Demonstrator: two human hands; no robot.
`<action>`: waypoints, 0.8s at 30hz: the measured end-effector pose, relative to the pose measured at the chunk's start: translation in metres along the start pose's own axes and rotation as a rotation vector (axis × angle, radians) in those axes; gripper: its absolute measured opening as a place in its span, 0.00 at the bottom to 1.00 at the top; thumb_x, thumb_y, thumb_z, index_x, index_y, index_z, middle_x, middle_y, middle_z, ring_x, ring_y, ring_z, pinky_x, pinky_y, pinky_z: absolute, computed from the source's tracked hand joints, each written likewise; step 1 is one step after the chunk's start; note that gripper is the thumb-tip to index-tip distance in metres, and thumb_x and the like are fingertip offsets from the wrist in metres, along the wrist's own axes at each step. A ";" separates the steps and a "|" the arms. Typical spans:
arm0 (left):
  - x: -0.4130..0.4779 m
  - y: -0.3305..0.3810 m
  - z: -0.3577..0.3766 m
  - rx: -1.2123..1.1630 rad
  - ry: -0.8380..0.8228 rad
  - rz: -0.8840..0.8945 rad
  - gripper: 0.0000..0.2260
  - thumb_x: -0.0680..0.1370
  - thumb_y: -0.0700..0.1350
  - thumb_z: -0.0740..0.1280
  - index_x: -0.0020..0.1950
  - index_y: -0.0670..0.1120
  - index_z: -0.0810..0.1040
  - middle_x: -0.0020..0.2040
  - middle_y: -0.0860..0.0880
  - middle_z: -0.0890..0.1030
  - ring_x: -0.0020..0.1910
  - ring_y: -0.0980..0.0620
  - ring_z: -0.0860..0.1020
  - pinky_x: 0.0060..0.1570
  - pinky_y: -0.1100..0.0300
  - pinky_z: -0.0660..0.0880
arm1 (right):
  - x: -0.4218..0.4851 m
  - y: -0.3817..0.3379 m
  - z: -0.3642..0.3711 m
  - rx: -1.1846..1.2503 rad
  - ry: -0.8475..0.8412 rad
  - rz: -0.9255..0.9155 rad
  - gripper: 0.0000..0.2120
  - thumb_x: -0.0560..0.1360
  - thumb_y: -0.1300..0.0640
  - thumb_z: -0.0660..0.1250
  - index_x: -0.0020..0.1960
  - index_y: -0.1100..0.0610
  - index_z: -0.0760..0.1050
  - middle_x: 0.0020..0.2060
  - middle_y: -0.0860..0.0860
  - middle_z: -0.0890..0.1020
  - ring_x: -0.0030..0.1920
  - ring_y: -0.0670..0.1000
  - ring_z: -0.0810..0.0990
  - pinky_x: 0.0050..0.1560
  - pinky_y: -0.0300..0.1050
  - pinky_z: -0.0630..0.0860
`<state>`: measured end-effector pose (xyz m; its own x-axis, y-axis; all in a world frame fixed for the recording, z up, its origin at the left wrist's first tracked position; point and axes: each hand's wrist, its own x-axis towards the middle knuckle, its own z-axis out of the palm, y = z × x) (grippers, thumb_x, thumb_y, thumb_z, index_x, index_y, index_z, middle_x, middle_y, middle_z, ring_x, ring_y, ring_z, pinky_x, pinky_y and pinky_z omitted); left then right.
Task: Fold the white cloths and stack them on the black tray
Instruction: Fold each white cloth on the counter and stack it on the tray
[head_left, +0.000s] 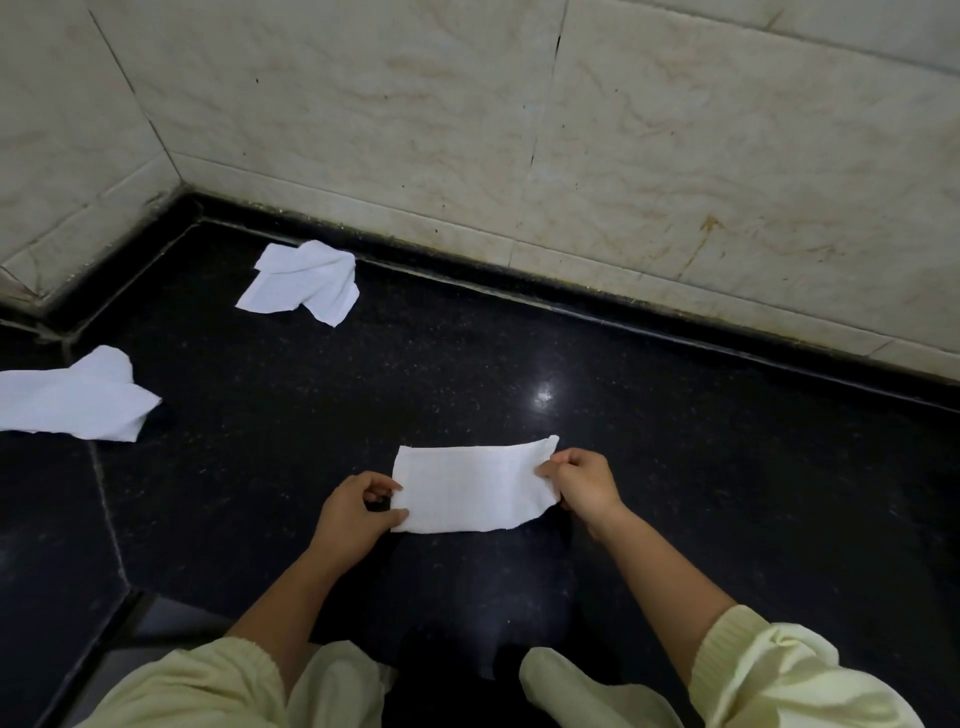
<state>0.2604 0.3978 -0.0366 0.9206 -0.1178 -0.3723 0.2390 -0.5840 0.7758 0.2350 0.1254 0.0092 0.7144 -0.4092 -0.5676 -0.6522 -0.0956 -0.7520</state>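
Note:
A white cloth (470, 488), folded into a long rectangle, lies on the black polished surface (675, 467) in front of me. My left hand (356, 512) pinches its left end between thumb and fingers. My right hand (582, 480) pinches its right end, near the upper corner. Two more white cloths lie crumpled and unfolded: one (306, 283) near the back corner, another (72, 397) at the far left edge of the view. No black tray is visible apart from the dark surface itself.
Beige marbled wall tiles (571, 130) rise behind the surface and meet in a corner at the upper left. A seam (106, 509) runs through the dark surface on the left. My pale yellow sleeves (779, 680) fill the bottom of the view.

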 end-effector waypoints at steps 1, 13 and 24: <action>0.000 0.000 0.000 -0.001 0.000 0.003 0.13 0.69 0.40 0.76 0.50 0.49 0.80 0.50 0.52 0.77 0.51 0.54 0.76 0.43 0.70 0.68 | -0.002 -0.004 0.003 -0.018 -0.031 -0.029 0.07 0.71 0.63 0.69 0.36 0.57 0.74 0.37 0.53 0.79 0.37 0.51 0.77 0.35 0.43 0.72; 0.003 -0.005 -0.003 -0.041 -0.015 0.022 0.16 0.66 0.42 0.78 0.50 0.51 0.79 0.49 0.53 0.77 0.49 0.56 0.76 0.44 0.69 0.70 | -0.017 -0.031 0.081 -0.273 -0.199 -0.167 0.07 0.71 0.64 0.72 0.41 0.58 0.74 0.34 0.52 0.80 0.30 0.48 0.79 0.34 0.41 0.79; 0.002 -0.008 -0.004 -0.061 -0.007 0.058 0.13 0.70 0.41 0.76 0.52 0.51 0.81 0.49 0.53 0.77 0.47 0.58 0.76 0.44 0.72 0.69 | -0.015 -0.018 0.131 -0.430 -0.209 -0.165 0.10 0.71 0.63 0.67 0.37 0.51 0.70 0.40 0.51 0.80 0.47 0.54 0.82 0.48 0.47 0.78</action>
<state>0.2617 0.4060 -0.0417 0.9311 -0.1558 -0.3297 0.2042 -0.5263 0.8254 0.2692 0.2521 -0.0123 0.8236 -0.1704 -0.5409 -0.5401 -0.5268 -0.6563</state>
